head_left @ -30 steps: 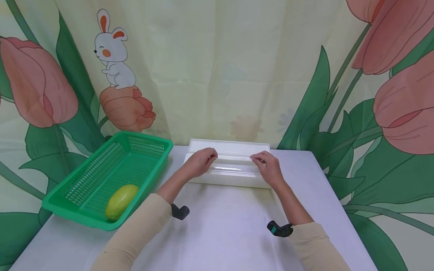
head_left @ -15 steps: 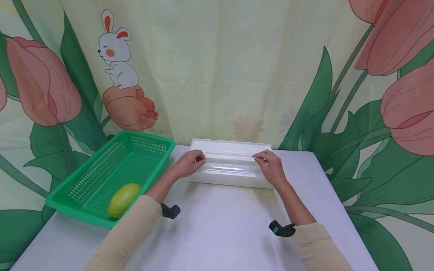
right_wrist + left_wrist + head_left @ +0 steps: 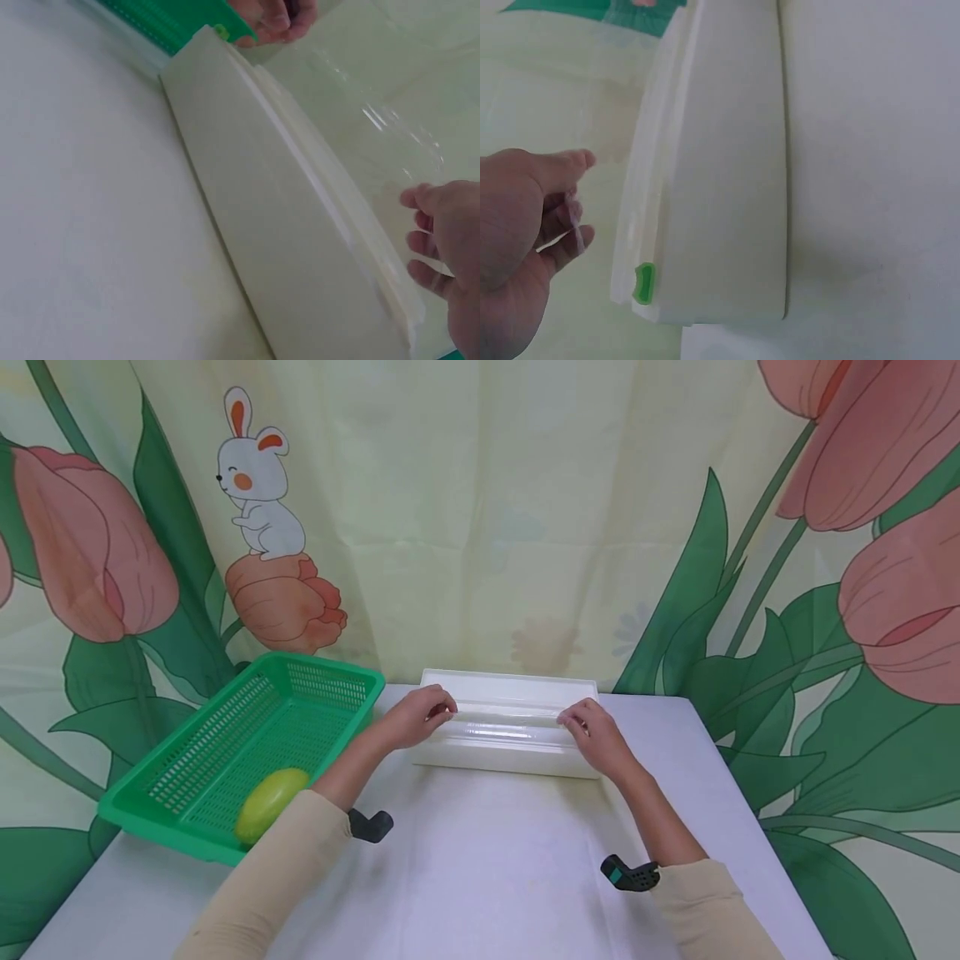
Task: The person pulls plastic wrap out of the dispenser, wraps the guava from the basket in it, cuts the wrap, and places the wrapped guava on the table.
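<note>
A long white cling film dispenser box [image 3: 510,758] stands at the far edge of the table, its lid raised at the back. My left hand [image 3: 417,717] is above its left end, pinching the edge of the clear cling film [image 3: 386,124]. Over the right end, my right hand [image 3: 597,735] pinches the film's other side between thumb and forefinger. The film spans between both hands, hard to make out in the head view. A bit of it shows bunched at the left fingers [image 3: 576,157]. A small green slider [image 3: 644,283] sits at the box's left end.
To the left, a green plastic basket [image 3: 180,846] stands on the white-covered table [image 3: 480,868], with a yellow-green oval fruit [image 3: 272,803] in it. My left forearm passes close over the basket's near right rim. A printed curtain [image 3: 480,527] hangs right behind the table.
My left hand has moved left, from over the box toward its left end, widening the gap between the hands. The right hand has barely moved and still pinches the film.
</note>
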